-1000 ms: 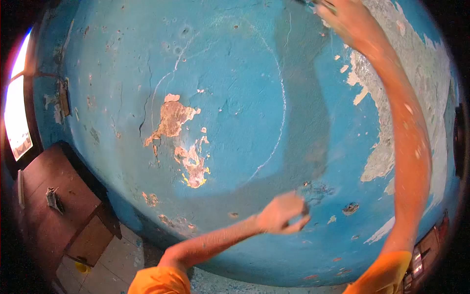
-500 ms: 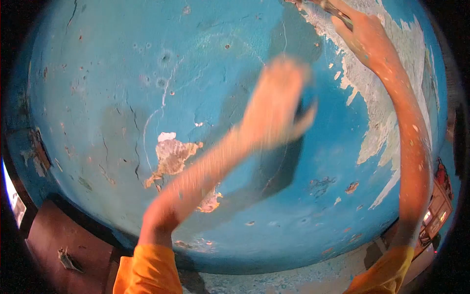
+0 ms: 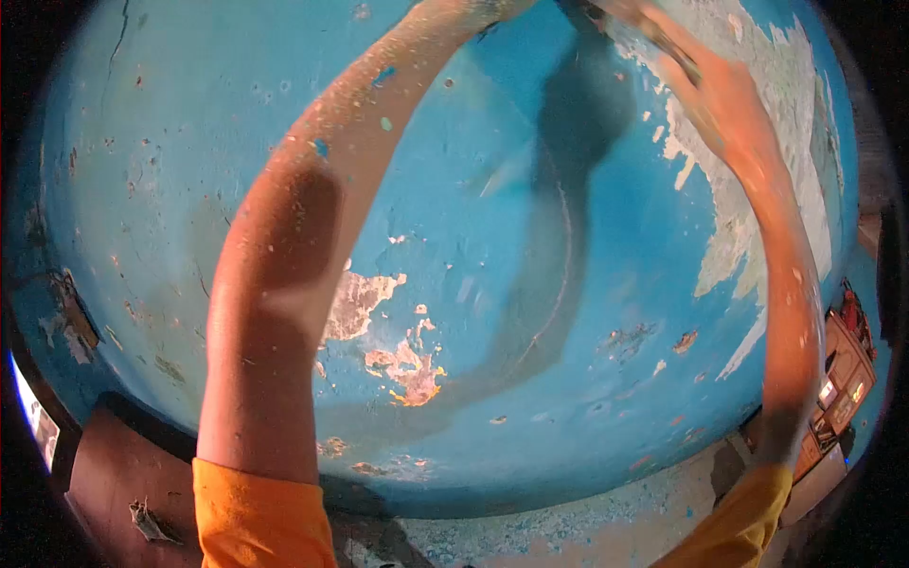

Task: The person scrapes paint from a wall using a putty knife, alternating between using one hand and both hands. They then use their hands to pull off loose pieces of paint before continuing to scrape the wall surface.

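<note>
My right hand (image 3: 715,90), at the upper right, is closed around a slim, dark, scraper-like hand tool (image 3: 670,40). The tool points up and left, and its tip end is hard to make out near the top edge of the view. It is held at the border between blue paint (image 3: 454,227) and a large bare grey patch (image 3: 739,204) on the wall. My left hand (image 3: 507,8) reaches up near that tip end, mostly cut off by the view's top edge, so its fingers do not show. Paint flakes speckle both forearms.
Smaller chipped spots (image 3: 407,369) break the paint lower on the wall. Paint debris (image 3: 530,540) litters the floor at its foot. A brown surface with a crumpled scrap (image 3: 150,523) lies at lower left. Wooden furniture (image 3: 846,379) holding small items stands at the right.
My left hand has swung up from the middle of the wall to the top edge, near the tool. My right hand stays at nearly the same place, still holding the tool.
</note>
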The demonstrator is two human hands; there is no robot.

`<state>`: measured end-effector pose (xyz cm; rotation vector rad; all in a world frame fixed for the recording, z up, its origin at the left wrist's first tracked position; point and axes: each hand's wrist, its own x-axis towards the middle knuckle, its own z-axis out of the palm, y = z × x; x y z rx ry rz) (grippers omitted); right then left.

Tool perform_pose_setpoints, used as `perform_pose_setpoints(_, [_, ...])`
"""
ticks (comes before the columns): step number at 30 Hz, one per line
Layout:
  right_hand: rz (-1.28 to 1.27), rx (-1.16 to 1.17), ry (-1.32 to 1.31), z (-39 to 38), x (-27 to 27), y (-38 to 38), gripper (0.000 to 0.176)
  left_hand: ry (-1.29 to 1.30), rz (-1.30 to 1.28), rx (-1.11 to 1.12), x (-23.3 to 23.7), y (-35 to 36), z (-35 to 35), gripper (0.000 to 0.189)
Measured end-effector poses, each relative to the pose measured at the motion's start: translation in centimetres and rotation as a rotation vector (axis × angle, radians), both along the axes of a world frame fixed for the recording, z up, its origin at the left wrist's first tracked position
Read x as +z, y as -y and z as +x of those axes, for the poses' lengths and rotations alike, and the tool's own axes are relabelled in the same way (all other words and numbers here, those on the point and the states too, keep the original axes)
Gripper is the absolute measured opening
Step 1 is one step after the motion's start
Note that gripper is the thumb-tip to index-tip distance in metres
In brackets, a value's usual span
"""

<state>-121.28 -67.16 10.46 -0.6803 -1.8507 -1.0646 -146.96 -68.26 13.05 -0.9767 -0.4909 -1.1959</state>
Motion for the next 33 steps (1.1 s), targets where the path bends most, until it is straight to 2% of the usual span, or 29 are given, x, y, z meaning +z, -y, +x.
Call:
perform_pose_setpoints(2, [-0.096,-0.012,0.008,-2.1,0.7,4.3,0.041,0.001,-0.227,0.007,-0.5,1.0,0.1,0.053])
perform_pose_setpoints(3, [-0.184,0.000,0.014,-2.4,0.7,5.5,0.037,-0.007,-0.241,0.009,-0.6,0.5,0.5,0.053])
perform_pose_setpoints(5, [-0.137,0.009,0.036,0.1,0.2,3.4,0.039,0.029,-0.134,-0.118,-0.6,0.2,-0.3,0.052])
perform_pose_setpoints(8, [-0.019,-0.003,0.069,1.1,-1.0,1.2,0.047,0.019,-0.223,-0.153,-1.6,1.0,-0.8,0.052])
perform_pose_setpoints(10, [-0.136,0.001,-0.016,-0.7,-1.4,2.0,0.049,-0.050,-0.304,-0.195,-1.8,1.4,-1.3,0.052])
perform_pose_setpoints(13, [-0.040,0.142,0.001,-3.5,-0.7,2.4,0.044,-0.014,-0.232,-0.134,-2.1,2.5,-1.2,0.053])
perform_pose_setpoints(16, [-0.216,0.086,-0.025,-1.3,-2.1,2.6,0.049,-0.009,-0.210,-0.121,-2.5,2.6,-0.6,0.054])
perform_pose_setpoints(19, [-0.139,0.217,-0.016,-0.4,-3.6,1.1,0.042,-0.072,-0.209,-0.146,-2.7,2.7,-0.8,0.059])
perform_pose_setpoints(20, [-0.138,0.218,-0.022,-1.6,-3.2,2.0,0.042,-0.078,-0.209,-0.145,-2.7,2.6,-0.7,0.059])
perform_pose_setpoints(22, [-0.097,0.050,0.004,-4.9,-1.5,3.5,0.041,-0.085,-0.133,-0.123,-2.7,2.9,-0.7,0.062])
perform_pose_setpoints(27, [-0.130,0.103,-0.001,-1.6,-2.6,3.1,0.043,-0.059,-0.153,-0.131,-2.9,3.1,-0.2,0.062])
perform_pose_setpoints(31, [-0.195,0.097,-0.015,-4.3,-2.2,5.0,0.045,-0.121,-0.149,-0.176,-3.0,3.3,-0.4,0.062])
perform_pose_setpoints(33, [-0.134,0.150,-0.026,-4.7,-1.2,2.7,0.044,-0.107,-0.175,-0.141,-2.7,3.8,-0.8,0.063])
